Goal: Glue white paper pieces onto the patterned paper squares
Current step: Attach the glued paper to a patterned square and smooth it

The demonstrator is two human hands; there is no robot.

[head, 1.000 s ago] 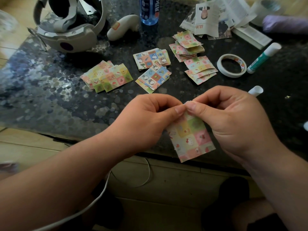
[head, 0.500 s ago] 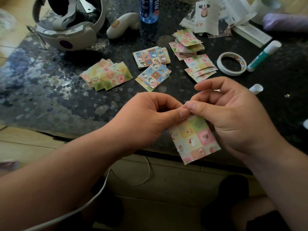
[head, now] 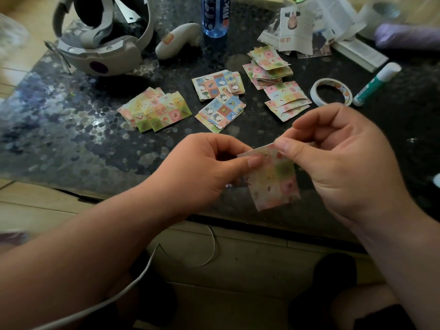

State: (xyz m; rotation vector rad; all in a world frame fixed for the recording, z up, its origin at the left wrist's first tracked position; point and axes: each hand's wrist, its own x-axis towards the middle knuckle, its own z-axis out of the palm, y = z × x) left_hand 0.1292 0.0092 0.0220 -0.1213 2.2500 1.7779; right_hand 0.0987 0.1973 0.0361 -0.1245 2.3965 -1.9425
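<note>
Fingers (head: 253, 161) of my left hand (head: 204, 170) and right hand (head: 345, 163) pinch the top edge of a pastel checked paper square (head: 276, 186), held over the near edge of the dark speckled bench (head: 71, 144).

Table top (head: 71, 144): dark, speckled, stone-like surface with a glossy finish and light glare.
Patterned paper square (head: 273, 184): thin printed paper, low sheen; detail blurred.
5 paper stacks (head: 154, 110): the same thin printed paper, some sheets curling.
Headset (head: 114, 55): smooth grey-white plastic, satin finish.
Controller (head: 176, 39): smooth white plastic.
Bottle (head: 214, 17): clear blue plastic, glossy label.
Tape roll (head: 314, 92): white, matt, paper-like.
Glue stick (head: 371, 86): smooth green plastic barrel, white cap.
Printed pages (head: 297, 27): thin paper.
Cable (head: 145, 267): smooth white sheath.
</note>
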